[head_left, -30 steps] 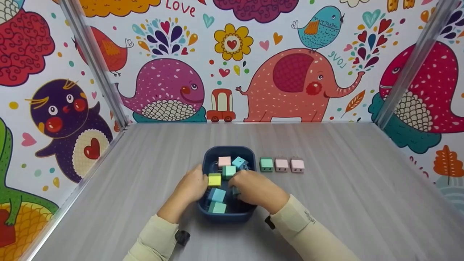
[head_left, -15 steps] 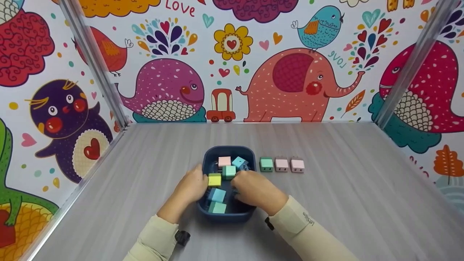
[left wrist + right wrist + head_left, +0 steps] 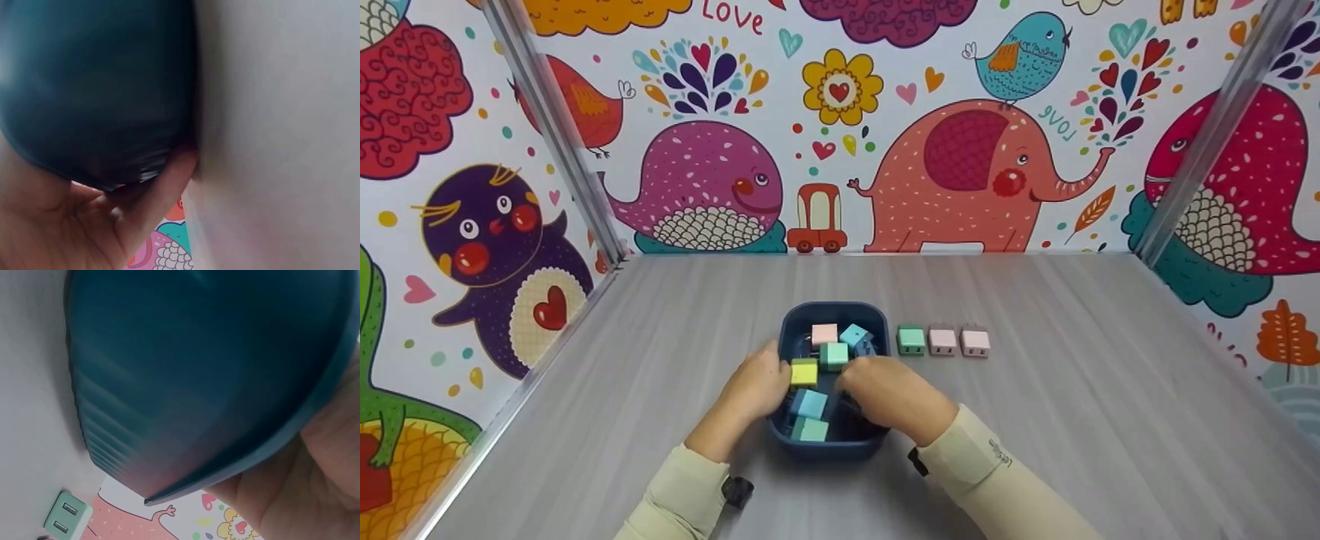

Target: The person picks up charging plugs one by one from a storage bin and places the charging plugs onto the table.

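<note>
A dark blue plastic bin [image 3: 834,450] stands on the table, with several small cube-shaped USB charger plugs inside. Among them are a pink plug [image 3: 824,334], a yellow plug [image 3: 804,372], a green plug [image 3: 834,355] and a light blue plug [image 3: 810,403]. My left hand [image 3: 755,381] grips the bin's left rim; in the left wrist view its fingers [image 3: 160,199] lie along the outer wall. My right hand [image 3: 891,394] reaches over the right rim into the bin. Its fingertips are hidden, so whether they hold a plug does not show.
Right of the bin, a green plug [image 3: 911,340] and two pink plugs [image 3: 958,343] stand in a row on the grey table [image 3: 1057,390]. Metal posts [image 3: 1207,142] and walls with cartoon prints enclose the table at the back and sides.
The right hand has shifted slightly within the bin, and the greenish piece seen under its fingers a second ago is out of sight. The left hand and the row of plugs stay put.
</note>
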{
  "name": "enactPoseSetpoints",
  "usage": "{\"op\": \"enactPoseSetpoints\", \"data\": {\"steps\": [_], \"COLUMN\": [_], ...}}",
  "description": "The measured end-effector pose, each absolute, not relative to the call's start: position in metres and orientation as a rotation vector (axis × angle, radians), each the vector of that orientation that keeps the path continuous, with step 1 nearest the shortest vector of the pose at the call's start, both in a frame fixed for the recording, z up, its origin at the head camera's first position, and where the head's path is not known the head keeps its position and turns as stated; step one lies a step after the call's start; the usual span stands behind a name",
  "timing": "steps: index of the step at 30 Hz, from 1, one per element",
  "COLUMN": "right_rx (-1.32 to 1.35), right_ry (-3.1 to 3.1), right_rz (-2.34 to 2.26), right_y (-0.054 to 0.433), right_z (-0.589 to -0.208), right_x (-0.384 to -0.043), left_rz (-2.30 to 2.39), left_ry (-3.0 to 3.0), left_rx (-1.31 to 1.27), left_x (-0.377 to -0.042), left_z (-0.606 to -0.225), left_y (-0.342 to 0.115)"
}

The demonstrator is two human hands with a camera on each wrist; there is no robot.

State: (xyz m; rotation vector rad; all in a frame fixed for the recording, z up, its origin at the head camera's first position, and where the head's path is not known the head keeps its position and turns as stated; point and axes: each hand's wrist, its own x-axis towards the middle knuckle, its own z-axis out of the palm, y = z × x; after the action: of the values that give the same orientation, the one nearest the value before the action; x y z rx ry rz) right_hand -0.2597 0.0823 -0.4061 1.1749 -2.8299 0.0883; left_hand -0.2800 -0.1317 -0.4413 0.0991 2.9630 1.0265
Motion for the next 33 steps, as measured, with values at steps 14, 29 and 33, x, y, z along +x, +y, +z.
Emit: {"op": "enactPoseSetpoints", "data": {"steps": [14, 29, 33], "right_rx": [1.083, 1.098, 1.061], "right_ry": [-2.753, -2.757, -2.794], "right_rz": [-0.012, 0.0, -0.024], "right_y": [0.0796, 0.078, 0.0759], "right_z": [-0.4152, -0.4154, -0.4155], "right_x": [-0.2639, -0.2621, -0.2629], "left_rz": [1.043, 1.015, 1.024], "left_ry": [2.952, 2.958, 2.951], "left_rx": [0.085, 0.076, 0.068], "left_x": [-0.2806, -0.2812, -0.2805], "left_z": [-0.4421, -0.4415, -0.4418], "left_y": [-0.1312, -0.1305, -0.1304]}}
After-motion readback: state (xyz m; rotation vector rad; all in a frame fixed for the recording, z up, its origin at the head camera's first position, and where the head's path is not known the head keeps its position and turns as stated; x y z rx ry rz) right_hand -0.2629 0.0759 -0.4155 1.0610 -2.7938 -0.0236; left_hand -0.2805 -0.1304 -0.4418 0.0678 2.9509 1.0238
